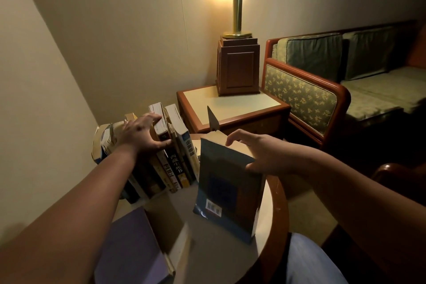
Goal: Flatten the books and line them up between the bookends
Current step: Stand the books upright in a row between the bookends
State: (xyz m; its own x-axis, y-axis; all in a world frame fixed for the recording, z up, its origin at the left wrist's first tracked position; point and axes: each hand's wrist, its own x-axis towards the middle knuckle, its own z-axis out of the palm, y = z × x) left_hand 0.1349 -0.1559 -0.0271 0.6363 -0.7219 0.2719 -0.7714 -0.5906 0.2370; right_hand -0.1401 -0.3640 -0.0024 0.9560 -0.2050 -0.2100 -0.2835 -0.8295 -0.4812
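Note:
A row of several upright books (171, 163) leans to the left at the back of a round table (277, 196). My left hand (143, 135) presses on the tops of this row, fingers spread over a thick paperback (159, 122). My right hand (260, 153) grips the top edge of a dark blue book (223, 184) that stands upright on the table, back cover with a barcode facing me, apart from the row. A dark metal bookend (212, 120) rises behind the blue book. A purple book (133, 246) lies flat near the front left.
A square side table (230, 105) with a wooden lamp base (237, 67) and lit lamp stands behind the round table. A green patterned sofa (311, 92) fills the right. Walls close in on the left and back.

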